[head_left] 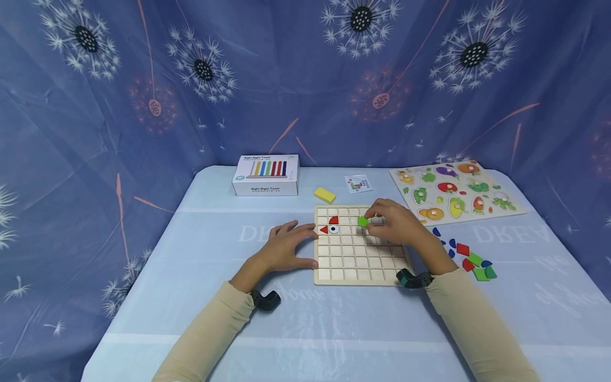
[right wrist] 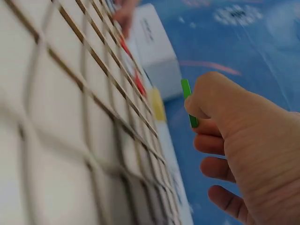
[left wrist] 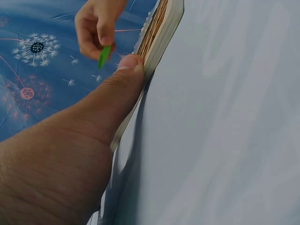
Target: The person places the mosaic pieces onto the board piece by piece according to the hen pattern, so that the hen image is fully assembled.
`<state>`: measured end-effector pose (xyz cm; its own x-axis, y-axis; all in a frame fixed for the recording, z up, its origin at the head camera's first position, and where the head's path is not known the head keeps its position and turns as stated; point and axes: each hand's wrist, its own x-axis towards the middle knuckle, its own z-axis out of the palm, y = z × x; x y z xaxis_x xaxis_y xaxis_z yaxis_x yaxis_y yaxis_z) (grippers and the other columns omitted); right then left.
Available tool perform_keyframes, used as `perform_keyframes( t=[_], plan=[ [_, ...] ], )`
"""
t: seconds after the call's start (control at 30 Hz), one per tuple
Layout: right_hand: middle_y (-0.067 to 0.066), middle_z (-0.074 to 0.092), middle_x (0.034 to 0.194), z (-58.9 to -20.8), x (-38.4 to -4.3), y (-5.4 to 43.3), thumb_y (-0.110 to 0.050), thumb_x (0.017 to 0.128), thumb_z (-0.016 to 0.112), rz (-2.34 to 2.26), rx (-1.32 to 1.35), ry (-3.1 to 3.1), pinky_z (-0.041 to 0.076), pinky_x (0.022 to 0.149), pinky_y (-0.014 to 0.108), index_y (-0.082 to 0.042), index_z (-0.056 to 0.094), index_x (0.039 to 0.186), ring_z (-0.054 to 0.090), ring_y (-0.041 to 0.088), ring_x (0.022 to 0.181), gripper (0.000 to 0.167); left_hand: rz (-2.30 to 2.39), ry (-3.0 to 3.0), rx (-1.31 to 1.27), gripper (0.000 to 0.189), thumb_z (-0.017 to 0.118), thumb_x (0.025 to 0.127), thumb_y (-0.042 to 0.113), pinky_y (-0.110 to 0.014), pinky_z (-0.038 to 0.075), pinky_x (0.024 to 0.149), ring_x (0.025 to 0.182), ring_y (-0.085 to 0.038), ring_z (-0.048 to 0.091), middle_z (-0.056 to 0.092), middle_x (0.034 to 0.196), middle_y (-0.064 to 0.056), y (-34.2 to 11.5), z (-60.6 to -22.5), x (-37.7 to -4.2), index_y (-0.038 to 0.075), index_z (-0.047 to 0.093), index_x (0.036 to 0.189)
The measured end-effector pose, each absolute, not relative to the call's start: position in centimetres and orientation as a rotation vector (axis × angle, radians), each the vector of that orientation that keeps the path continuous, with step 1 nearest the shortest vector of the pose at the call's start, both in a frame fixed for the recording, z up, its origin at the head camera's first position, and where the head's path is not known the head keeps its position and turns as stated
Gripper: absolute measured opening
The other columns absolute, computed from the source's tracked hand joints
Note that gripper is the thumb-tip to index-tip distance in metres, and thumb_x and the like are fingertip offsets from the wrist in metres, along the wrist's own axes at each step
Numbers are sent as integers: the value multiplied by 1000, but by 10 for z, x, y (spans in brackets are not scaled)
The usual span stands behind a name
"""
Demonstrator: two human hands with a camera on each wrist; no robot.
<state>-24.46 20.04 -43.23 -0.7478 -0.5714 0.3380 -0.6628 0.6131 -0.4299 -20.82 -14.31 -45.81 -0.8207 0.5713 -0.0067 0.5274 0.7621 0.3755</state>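
Observation:
A light wooden grid board point(head_left: 350, 262) lies on the table in the head view. My left hand point(head_left: 285, 248) rests at its left edge, thumb and fingers spread and touching the rim; the thumb on the edge also shows in the left wrist view. Between thumb and fingertip my right hand point(head_left: 393, 222) pinches a green square tile point(head_left: 363, 221) above the board's upper part. The right wrist view shows this tile point(right wrist: 189, 103) edge-on, apart from the grid. At the board's upper left sit a red quarter-round piece point(head_left: 333, 219), a red triangle point(head_left: 324, 229) and a white eye piece point(head_left: 333, 229).
Several loose red, green and blue pieces point(head_left: 462, 249) lie right of the board. Behind it are a yellow block point(head_left: 325, 195), a small picture card point(head_left: 358, 183) and a white box point(head_left: 265, 187). A vegetable puzzle board point(head_left: 458, 193) lies at the back right.

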Motion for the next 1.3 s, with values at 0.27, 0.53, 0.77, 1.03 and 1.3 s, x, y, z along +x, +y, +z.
perform_keyframes(
  t=[0.27, 0.53, 0.77, 1.03, 1.3],
  plan=[
    [-2, 63, 97, -443, -242, 151, -20, 87, 75, 768, 1146, -2714, 48, 71, 36, -14, 76, 101, 56, 16, 81, 15, 544, 2833, 891, 74, 73, 81, 68, -62, 17, 111, 150, -36, 20, 35, 161, 8, -143, -460, -209, 34, 54, 144],
    [-10, 60, 97, -455, -239, 137, -25, 85, 78, 673, 1114, -2806, 48, 74, 32, -20, 75, 98, 53, 8, 82, 14, 561, 2835, 918, 73, 72, 82, 68, -61, 18, 110, 149, -36, 21, 36, 161, 8, -144, -462, -208, 32, 54, 143],
    [-8, 63, 97, -457, -243, 137, -24, 87, 80, 763, 1176, -2774, 49, 76, 32, -17, 77, 99, 55, 10, 83, 14, 542, 2844, 906, 73, 72, 82, 68, -59, 17, 111, 150, -35, 20, 34, 161, 9, -145, -462, -209, 33, 54, 143],
    [-7, 64, 98, -455, -245, 137, -22, 87, 82, 831, 1205, -2787, 49, 79, 33, -16, 78, 98, 58, 12, 87, 13, 550, 2849, 920, 73, 72, 82, 68, -60, 18, 110, 149, -36, 21, 35, 161, 8, -145, -462, -210, 32, 54, 143],
    [-6, 66, 98, -451, -244, 138, -21, 87, 83, 873, 1204, -2798, 49, 80, 35, -15, 78, 99, 58, 13, 88, 14, 565, 2852, 944, 71, 73, 82, 67, -61, 19, 110, 149, -37, 22, 36, 161, 8, -146, -463, -209, 32, 55, 142]
  ],
)
